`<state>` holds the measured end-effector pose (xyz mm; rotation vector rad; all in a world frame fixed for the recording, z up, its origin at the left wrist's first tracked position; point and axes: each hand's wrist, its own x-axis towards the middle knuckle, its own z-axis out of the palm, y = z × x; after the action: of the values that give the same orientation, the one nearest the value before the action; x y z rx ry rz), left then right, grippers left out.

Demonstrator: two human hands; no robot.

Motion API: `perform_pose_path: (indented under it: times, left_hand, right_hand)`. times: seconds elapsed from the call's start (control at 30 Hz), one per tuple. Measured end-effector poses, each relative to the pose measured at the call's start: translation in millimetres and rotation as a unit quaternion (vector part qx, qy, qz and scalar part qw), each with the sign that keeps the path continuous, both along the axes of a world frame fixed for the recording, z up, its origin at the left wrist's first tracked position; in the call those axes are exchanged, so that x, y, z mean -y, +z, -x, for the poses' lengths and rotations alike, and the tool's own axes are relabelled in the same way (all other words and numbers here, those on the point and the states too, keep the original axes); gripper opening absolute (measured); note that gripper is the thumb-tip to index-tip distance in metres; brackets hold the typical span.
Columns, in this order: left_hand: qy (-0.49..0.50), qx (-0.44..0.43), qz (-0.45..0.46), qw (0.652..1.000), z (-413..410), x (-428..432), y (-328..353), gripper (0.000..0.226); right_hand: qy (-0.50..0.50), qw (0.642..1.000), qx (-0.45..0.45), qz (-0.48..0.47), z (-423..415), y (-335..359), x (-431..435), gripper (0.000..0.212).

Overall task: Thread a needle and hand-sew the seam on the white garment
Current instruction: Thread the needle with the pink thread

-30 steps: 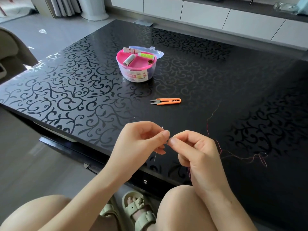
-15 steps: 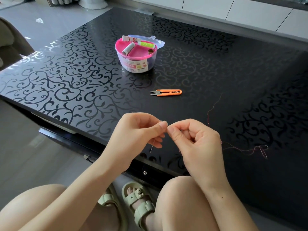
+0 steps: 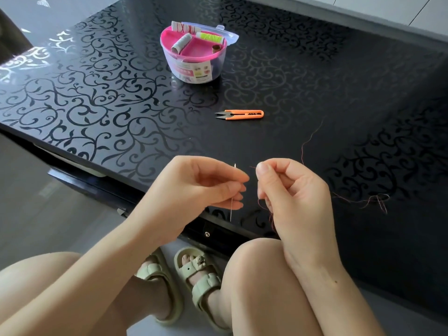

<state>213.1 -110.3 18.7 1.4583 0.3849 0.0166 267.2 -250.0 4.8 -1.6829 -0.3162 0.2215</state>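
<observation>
Hands now apart vs 0.5 s ago: L hand (image 3: 194, 190) pinches needle (image 3: 232, 209) upright at table (image 3: 121, 105) near edge, R hand (image 3: 291, 190) pinches thread (image 3: 302, 151) tip just right of eye, so prob. not threaded yet.

Home living room, glossy black coffee table (image 3: 101, 110), white cabinet fronts (image 3: 431, 13)

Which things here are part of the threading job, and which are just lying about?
In use: needle, pinched by the left hand; red thread, its end pinched by the right hand.
Lying about: orange snips and the open pink sewing box with spools, both on the black table. No white garment in view.
</observation>
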Motion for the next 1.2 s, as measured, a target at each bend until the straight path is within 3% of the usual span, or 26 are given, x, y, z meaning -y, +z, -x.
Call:
perform_pose_path:
  times: [0.2, 0.43, 0.97, 1.2]
  left_hand:
    - [0.02, -0.02, 0.069, 0.997, 3.2, 7.5, -4.2, 0.046]
    - [0.012, -0.045, 0.134, 0.99, 1.8, 14.5, -7.9, 0.014]
    - [0.007, -0.038, 0.142, 0.989, 0.4, 21.8, -9.4, 0.026]
    - [0.016, -0.028, 0.138, 0.99, 1.1, 22.5, -8.5, 0.019]
  right_hand:
    - [-0.03, 0.999, 0.0, 0.012, 7.3, -2.4, 5.9, 0.012]
    - [-0.045, 0.999, 0.005, 0.002, 7.9, -3.1, 5.5, 0.01]
    - [-0.08, 0.994, 0.07, 0.015, 11.6, -0.3, 3.8, 0.013]
    - [-0.089, 0.989, 0.113, 0.043, 12.6, -2.1, 2.1, 0.008]
